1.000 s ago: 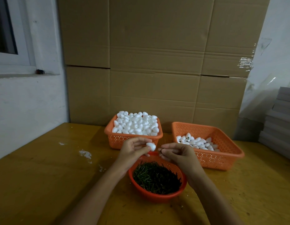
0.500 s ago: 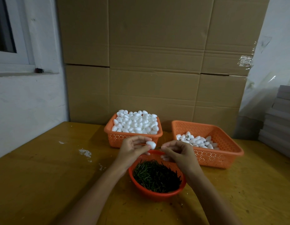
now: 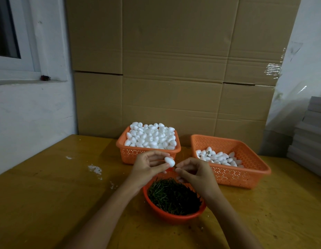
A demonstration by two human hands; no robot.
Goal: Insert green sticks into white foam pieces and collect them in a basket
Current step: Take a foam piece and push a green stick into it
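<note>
A person's left hand (image 3: 147,166) pinches a white foam piece (image 3: 170,161) above the far rim of a red bowl (image 3: 174,219) of green sticks (image 3: 174,196), while the right hand (image 3: 197,174), fingers curled just beside it, may hold a stick, though none can be made out. The far-left basket (image 3: 131,155) sits heaped with foam; the right basket (image 3: 233,178) holds only a thin layer, suggesting most of the work lies ahead

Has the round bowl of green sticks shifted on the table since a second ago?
No. The bowl stays put, just in front of the heaped basket.
</note>
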